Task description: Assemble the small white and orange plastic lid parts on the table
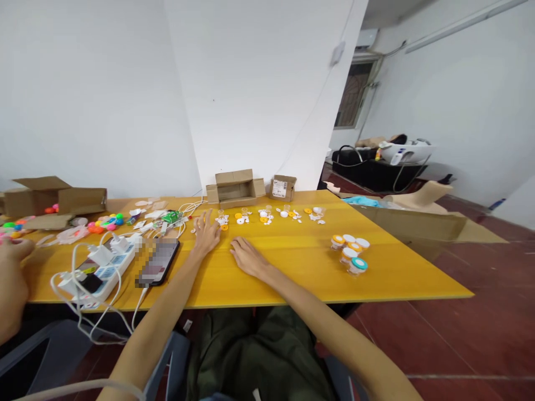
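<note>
Just left of the left hand (207, 233), a tangle of thin white wires (190, 209) and a flat, shiny phone (157, 267) get in the way. Farther left are a long white power strip (112, 272) with chunky plugs (100, 254), bright round balls (98, 227), and another person's hand (11, 262). Past both hands, by the wall, an open brown cardboard box (236, 192) stands near a smaller box (282, 188) with a paper label. The left hand's fingers are spread by a row of tiny white bits (295, 215), flat orange rings (308, 211) and see-through cups (244, 211); I can't tell if it pinches one. This row runs off past the right hand (249, 257), which lies palm down, fingers loosely bent, with nothing seen in its hold. Well to its right sit see-through jars (349, 254) with orange and white lids, and one jar with a blue-green lid (358, 264). Smooth yellow table (292, 245) stretches from the right hand to those jars, and its straight front edge runs under both forearms.
</note>
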A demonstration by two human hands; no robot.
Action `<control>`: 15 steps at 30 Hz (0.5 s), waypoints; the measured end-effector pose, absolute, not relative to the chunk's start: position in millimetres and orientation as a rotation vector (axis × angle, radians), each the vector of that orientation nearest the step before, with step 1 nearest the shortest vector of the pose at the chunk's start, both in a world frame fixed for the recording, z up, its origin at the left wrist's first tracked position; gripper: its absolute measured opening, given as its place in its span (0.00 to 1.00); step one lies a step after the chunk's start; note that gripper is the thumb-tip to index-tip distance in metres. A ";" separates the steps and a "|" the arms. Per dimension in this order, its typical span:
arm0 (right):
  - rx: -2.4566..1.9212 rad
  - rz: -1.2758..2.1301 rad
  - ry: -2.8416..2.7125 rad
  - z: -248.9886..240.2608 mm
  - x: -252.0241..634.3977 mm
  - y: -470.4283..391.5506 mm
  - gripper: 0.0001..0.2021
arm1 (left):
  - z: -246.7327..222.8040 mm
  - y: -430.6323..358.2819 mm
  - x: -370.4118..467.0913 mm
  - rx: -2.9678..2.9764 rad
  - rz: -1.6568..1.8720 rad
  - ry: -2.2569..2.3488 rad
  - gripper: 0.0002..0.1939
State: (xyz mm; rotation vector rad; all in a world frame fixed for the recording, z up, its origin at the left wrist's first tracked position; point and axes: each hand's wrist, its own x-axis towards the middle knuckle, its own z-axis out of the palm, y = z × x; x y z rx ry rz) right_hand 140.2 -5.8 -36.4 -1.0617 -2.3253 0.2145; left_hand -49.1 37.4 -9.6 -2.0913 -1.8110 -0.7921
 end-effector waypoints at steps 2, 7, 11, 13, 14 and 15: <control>-1.047 0.213 -2.335 -36.5 144.7 -9.5 0.10 | -7.7 35.1 -48.1 -2.150 -0.741 -1.766 0.11; -0.952 0.178 -2.335 -42.3 159.8 -15.6 0.12 | -6.5 33.6 -48.2 -2.206 -0.679 -1.742 0.13; -0.945 0.174 -2.347 -45.9 170.5 -20.1 0.14 | -7.7 34.7 -49.9 -2.206 -0.627 -1.745 0.15; -0.941 0.178 -2.345 -47.5 175.5 -22.7 0.16 | -8.6 35.5 -50.7 -2.200 -0.608 -1.745 0.14; -0.938 0.179 -2.340 -48.4 177.9 -24.1 0.16 | -9.2 35.9 -50.8 -2.198 -0.613 -1.740 0.14; -0.936 0.178 -2.332 -49.4 180.2 -25.5 0.17 | -9.8 36.1 -50.5 -2.201 -0.626 -1.729 0.14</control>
